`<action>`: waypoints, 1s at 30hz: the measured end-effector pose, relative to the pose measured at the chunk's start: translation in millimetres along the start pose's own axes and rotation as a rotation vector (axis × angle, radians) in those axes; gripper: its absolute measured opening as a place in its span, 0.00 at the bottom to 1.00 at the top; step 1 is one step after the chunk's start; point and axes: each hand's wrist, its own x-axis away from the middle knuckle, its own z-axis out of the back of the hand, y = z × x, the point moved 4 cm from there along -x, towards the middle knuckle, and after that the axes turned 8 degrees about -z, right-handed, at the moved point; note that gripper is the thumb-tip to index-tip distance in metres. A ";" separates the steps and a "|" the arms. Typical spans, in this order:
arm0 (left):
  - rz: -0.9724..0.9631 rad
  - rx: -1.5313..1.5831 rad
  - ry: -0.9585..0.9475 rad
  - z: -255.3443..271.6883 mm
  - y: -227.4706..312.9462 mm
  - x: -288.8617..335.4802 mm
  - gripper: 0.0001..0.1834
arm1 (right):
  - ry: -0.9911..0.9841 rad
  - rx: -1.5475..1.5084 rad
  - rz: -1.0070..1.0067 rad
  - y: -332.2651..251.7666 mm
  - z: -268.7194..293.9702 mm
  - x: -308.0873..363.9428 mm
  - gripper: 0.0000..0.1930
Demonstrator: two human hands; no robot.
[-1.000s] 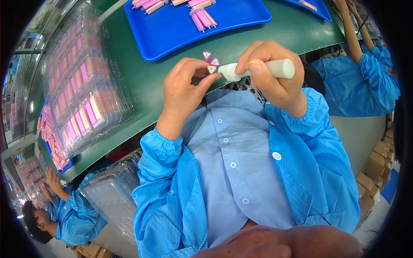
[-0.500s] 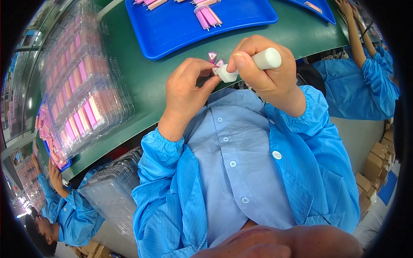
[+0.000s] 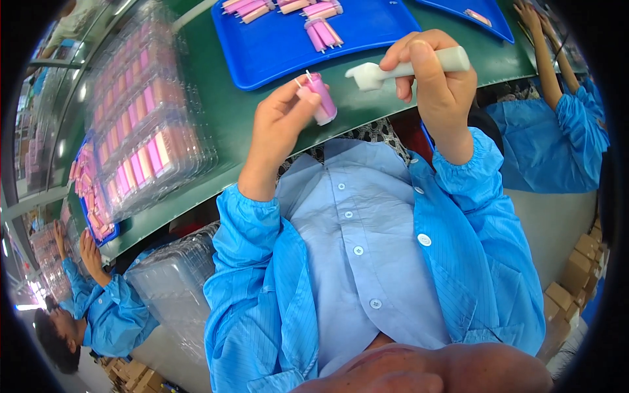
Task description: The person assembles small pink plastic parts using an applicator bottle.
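Note:
My left hand point(image 3: 276, 124) is closed round a small bundle of pink cylinders point(image 3: 325, 110), with thin pale pins sticking up from its top. It holds the bundle over the near part of the green table point(image 3: 229, 134). To its right, my right hand point(image 3: 438, 88) grips a white tool point(image 3: 368, 77) by its thick round handle. The tool's blocky white head points left toward the bundle, apart from it. Beyond both hands is a blue tray point(image 3: 268, 69) holding several similar pink and peach bundles point(image 3: 322, 34).
Stacked clear plastic trays point(image 3: 147, 157) of pink and peach cylinders stand at left, beside a blue tray of loose ones point(image 3: 98, 209). Another blue tray point(image 3: 452, 12) lies far right. Co-workers in blue point(image 3: 118, 314) sit at left and at right point(image 3: 544, 137). Cardboard boxes point(image 3: 576, 268) stand at right.
My hands have parted: the right has drawn the white tool up and right, off the bundle. My left hand has turned the bundle so its pins point up. The view has shifted slightly.

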 end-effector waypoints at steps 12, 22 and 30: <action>-0.638 -1.218 0.408 42.5 156.1 49.8 0.18 | -0.018 0.113 -0.170 36.5 4.9 18.3 0.10; -0.285 -1.671 0.430 141.7 177.8 -0.4 0.19 | -0.106 0.133 -0.043 33.6 -3.2 16.4 0.09; -0.235 -1.846 0.114 125.8 145.6 -3.2 0.25 | -0.062 0.117 -0.097 38.4 19.4 19.3 0.07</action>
